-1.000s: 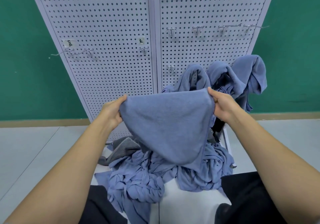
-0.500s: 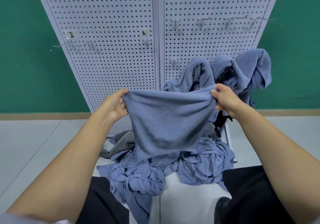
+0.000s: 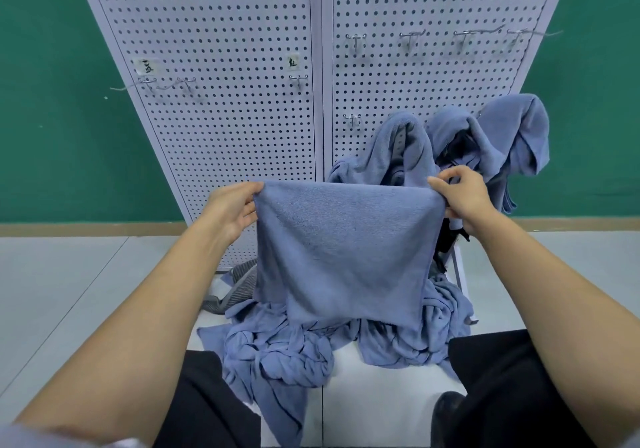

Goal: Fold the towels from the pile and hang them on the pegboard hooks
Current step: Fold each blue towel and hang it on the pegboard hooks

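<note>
I hold a folded blue towel (image 3: pixel 343 250) stretched flat in front of me, its top edge level. My left hand (image 3: pixel 232 207) pinches the top left corner and my right hand (image 3: pixel 460 198) pinches the top right corner. Below it a pile of crumpled blue towels (image 3: pixel 287 354) lies on the white base. The white pegboard (image 3: pixel 225 118) stands behind, with bare metal hooks (image 3: pixel 355 40) in a row at upper right and others at left. Three blue towels (image 3: pixel 512 136) hang from hooks at lower right.
A grey striped cloth (image 3: pixel 235 285) lies at the pile's left edge. Something black (image 3: pixel 446 247) hangs below the hung towels. A green wall (image 3: pixel 52 118) is behind the board, grey floor (image 3: pixel 69 292) on both sides. My dark-trousered knees (image 3: pixel 502 378) flank the pile.
The towel has been pulled taut and now hangs as a flat rectangle instead of a sagging triangle. My hands moved slightly apart; the view tilted so the board sits higher.
</note>
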{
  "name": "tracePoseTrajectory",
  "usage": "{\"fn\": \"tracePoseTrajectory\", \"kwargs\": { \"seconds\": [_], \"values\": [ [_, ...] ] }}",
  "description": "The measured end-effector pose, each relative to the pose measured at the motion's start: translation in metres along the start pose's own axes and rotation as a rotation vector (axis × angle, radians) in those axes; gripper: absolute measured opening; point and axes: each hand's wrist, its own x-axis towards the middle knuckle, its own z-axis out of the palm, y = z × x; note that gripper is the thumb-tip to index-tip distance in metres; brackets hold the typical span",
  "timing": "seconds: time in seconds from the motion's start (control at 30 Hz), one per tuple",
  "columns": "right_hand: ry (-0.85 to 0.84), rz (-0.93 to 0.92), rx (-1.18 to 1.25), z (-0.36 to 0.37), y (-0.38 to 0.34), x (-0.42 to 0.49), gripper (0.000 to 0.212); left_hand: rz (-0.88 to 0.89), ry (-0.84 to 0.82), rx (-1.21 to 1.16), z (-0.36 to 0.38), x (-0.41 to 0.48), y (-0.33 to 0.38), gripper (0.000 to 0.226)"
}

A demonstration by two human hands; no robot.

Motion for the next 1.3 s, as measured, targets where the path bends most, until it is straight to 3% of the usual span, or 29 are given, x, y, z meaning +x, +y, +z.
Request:
{"fn": "tracePoseTrajectory", "kwargs": {
  "seconds": [0.17,0.4,0.6,0.77,0.97,1.07,1.2,1.3],
  "values": [
    [-0.05,0.087,0.256,-0.002,-0.006,-0.011,0.006,0.049,0.039,-0.01,-0.006,0.003,0.0,0.014],
    [-0.231,0.225,0.393,-0.01,-0.007,-0.012,0.034,0.037,0.004,0.017,-0.008,0.004,0.0,0.02],
    [-0.174,0.232,0.5,-0.011,-0.004,-0.011,0.011,0.025,-0.004,0.116,-0.008,0.004,-0.001,0.025],
    [-0.255,0.184,0.373,-0.013,-0.004,-0.012,0.022,0.006,-0.014,0.115,-0.006,0.005,-0.001,0.027],
    [-0.225,0.133,0.341,-0.015,-0.006,-0.015,0.019,-0.031,-0.016,0.106,-0.008,0.004,0.002,0.03],
    [-0.244,0.066,0.241,-0.015,-0.006,-0.015,0.031,-0.004,0.0,0.164,-0.01,0.004,0.003,0.03],
    [-0.167,-0.151,-0.164,-0.015,-0.005,-0.017,0.031,0.139,-0.015,0.426,-0.008,0.004,-0.001,0.037],
    [-0.119,-0.249,-0.396,-0.016,-0.003,-0.015,0.025,0.317,0.017,0.692,-0.008,0.001,-0.003,0.028]
  ]
}}
